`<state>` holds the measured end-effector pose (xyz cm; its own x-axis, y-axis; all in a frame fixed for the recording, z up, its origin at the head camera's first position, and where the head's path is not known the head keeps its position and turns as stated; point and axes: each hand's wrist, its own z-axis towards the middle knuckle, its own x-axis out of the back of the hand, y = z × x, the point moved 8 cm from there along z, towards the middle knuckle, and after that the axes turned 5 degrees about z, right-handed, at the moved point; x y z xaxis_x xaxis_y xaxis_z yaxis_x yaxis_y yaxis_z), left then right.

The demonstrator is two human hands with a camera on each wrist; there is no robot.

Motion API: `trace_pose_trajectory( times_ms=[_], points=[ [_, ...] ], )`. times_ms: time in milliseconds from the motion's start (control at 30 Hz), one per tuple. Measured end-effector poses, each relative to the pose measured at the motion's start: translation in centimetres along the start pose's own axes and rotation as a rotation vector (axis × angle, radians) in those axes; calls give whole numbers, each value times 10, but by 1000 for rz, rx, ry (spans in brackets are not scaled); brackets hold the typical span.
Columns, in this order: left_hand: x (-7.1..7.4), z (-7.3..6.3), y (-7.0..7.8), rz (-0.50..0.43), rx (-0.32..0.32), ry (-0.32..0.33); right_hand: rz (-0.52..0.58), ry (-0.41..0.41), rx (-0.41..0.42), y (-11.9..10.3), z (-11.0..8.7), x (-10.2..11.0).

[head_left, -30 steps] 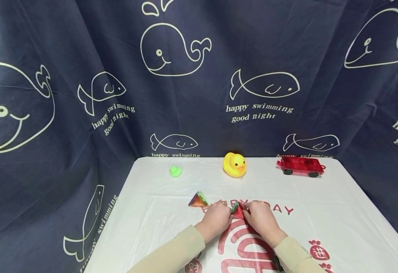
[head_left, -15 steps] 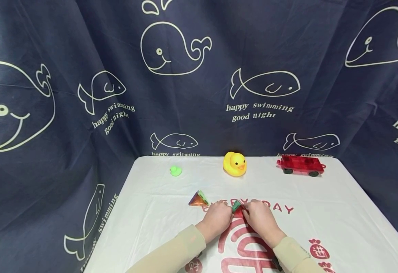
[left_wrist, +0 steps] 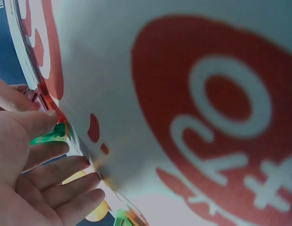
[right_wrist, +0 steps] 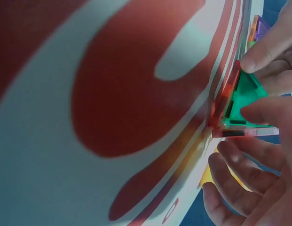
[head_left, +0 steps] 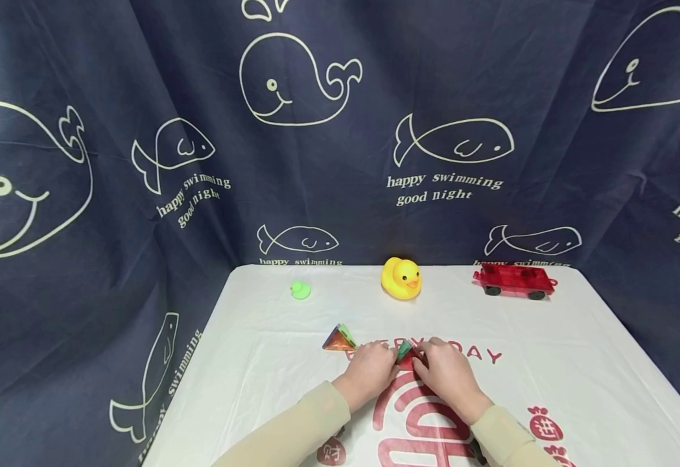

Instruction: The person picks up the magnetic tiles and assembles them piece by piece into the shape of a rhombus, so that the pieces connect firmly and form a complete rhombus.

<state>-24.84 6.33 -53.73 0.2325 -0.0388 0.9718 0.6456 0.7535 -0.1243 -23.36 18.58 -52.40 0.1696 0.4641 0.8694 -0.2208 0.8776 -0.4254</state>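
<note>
Both hands meet at the middle of the table around a small cluster of translucent magnetic tiles. My left hand point(head_left: 370, 370) pinches a green triangular tile point(right_wrist: 248, 92) near its corner, thumb in front. That tile leans up beside a red tile point(head_left: 406, 362) lying flat on the cloth. Between the thumb and curled fingers of my right hand point(head_left: 446, 370) stands a second reddish tile point(right_wrist: 247, 132), seen edge-on in the right wrist view. In the left wrist view the left hand point(left_wrist: 47, 174) covers part of the green tile point(left_wrist: 51, 135).
Left of the hands stands a small pyramid of orange, green and purple tiles point(head_left: 340, 338). Along the back sit a small green duck point(head_left: 301, 290), a yellow duck point(head_left: 401, 279) and a red wheeled car base point(head_left: 515, 280). A dark blue curtain point(head_left: 340, 162) hangs behind the table.
The green tile shows more of its face between the hands than a second ago. Both hands stay nearly in place; the head view has tilted slightly downward.
</note>
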Motion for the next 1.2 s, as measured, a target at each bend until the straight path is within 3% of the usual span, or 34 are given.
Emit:
trace_pose_trajectory(
  times_ms=[200, 367, 567, 733, 867, 1000, 1200],
  points=[
    [4, 3, -7, -33, -21, -77, 30, -68, -34, 9, 0, 3],
    [12, 6, -18, -130, -51, -126, 79, -167, -38, 17, 3, 5],
    [31, 9, -47, -224, -1, -59, 112, -232, -29, 25, 9, 5],
    [44, 8, -83, -255, 71, 48, 119, -231, 53, 23, 13, 4],
    [43, 4, -109, -290, 100, 115, 143, -233, 127, 18, 14, 4],
    [35, -1, -131, -314, 132, 113, 150, -253, 187, 11, 13, 2],
    [21, -12, -152, -343, 166, 46, 132, -277, 214, 5, 15, -2]
  ],
)
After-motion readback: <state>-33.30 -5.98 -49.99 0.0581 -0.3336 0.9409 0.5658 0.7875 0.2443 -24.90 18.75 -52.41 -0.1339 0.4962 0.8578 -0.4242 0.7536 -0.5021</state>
